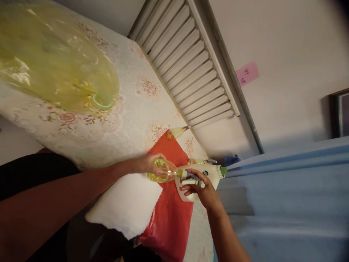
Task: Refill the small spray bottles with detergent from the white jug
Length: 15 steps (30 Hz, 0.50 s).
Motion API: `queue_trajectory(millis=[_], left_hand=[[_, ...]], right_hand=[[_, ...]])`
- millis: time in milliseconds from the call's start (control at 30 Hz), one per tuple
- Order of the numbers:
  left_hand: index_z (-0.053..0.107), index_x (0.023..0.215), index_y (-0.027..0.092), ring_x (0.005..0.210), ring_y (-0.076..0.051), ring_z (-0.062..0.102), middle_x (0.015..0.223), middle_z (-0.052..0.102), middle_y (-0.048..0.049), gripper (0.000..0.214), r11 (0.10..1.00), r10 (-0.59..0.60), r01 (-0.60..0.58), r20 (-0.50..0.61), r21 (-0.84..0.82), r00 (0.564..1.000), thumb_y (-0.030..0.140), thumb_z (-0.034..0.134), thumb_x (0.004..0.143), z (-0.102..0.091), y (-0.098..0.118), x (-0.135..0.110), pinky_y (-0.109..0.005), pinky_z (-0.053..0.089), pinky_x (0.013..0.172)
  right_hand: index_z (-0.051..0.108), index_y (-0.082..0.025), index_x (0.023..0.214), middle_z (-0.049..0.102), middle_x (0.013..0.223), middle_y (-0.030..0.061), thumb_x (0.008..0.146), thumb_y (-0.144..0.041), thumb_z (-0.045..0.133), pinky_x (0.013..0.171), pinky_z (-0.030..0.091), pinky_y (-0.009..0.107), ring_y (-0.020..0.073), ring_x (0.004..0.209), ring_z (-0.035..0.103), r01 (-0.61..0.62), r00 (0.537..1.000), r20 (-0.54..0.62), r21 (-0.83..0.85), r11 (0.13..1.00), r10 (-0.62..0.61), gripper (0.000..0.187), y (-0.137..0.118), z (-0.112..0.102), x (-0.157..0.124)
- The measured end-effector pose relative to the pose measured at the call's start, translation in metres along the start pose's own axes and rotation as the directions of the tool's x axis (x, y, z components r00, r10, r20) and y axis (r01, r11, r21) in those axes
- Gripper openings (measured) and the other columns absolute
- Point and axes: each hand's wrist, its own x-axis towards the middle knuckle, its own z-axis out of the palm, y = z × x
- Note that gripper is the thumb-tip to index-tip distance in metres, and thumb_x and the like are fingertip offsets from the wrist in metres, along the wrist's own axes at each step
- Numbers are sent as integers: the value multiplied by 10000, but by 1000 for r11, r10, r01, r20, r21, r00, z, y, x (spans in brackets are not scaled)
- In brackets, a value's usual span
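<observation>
My left hand [148, 163] is wrapped round the body of a clear spray bottle [167, 169] holding yellow-green liquid. The bottle lies about level in view, with its neck towards the right. At that end, my right hand [205, 191] has its fingers round the grey and white trigger spray head [192, 179]. Whether the head is fully screwed on cannot be made out. Behind my right hand is a white plastic jug [214, 173] with a green piece [224, 171] at its mouth. Below the bottle spreads a red plastic sheet [174, 214].
A white sheet of paper or cloth [128, 205] overlaps the red sheet. Two more spray bottles, one [178, 132] and another [198, 161], stand near the table's wall edge. A large yellow-green plastic bag [54, 69] covers the far left of the flowered tablecloth [131, 109]. Blue curtain [286, 203] hangs right.
</observation>
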Motion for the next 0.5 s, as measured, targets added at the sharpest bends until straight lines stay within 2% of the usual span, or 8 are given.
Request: queue_trajectory(millis=[67, 100, 233, 333, 500], left_hand=[[541, 1096, 210, 962, -252, 663, 1075, 686, -64, 531, 1000, -8, 8, -5, 3, 1000, 433, 808, 695, 0, -2, 0, -335, 506, 764], [540, 1094, 208, 957, -251, 663, 1074, 684, -65, 530, 1000, -5, 5, -4, 3, 1000, 432, 808, 695, 0, -2, 0, -332, 505, 757], [534, 1109, 206, 990, -265, 655, 1105, 676, -74, 555, 999, 24, -24, 17, -24, 1000, 444, 808, 690, 0, -1, 1, -344, 506, 775], [525, 1104, 209, 1015, -272, 652, 1127, 673, -76, 567, 996, 24, -21, 34, -81, 999, 464, 808, 685, -1, 2, 0, -354, 511, 792], [527, 1061, 205, 1002, -264, 654, 1113, 680, -73, 555, 994, 40, -37, 21, -101, 999, 481, 814, 675, 0, 10, -2, -353, 507, 794]], right_hand=[[625, -231, 1127, 694, 746, 1, 747, -334, 710, 505, 519, 299, 172, 540, 646, 38, 999, -33, -106, 994, -42, 403, 0, 1, 3], [643, -225, 1100, 684, 746, -1, 732, -338, 719, 503, 507, 289, 159, 539, 623, 76, 995, -50, -165, 983, -85, 392, 0, 1, 4], [681, -198, 946, 667, 787, 10, 715, -379, 739, 613, 498, 283, 156, 675, 588, 223, 965, -71, -290, 930, -254, 299, -2, 0, 10], [681, -176, 963, 676, 789, 19, 765, -401, 709, 690, 486, 303, 178, 739, 598, 223, 968, -43, -306, 926, -247, 300, -1, -2, 15], [705, -184, 1002, 711, 863, 30, 735, -389, 734, 788, 471, 338, 212, 827, 623, 205, 959, -123, -330, 922, -257, 337, -3, 0, 22]])
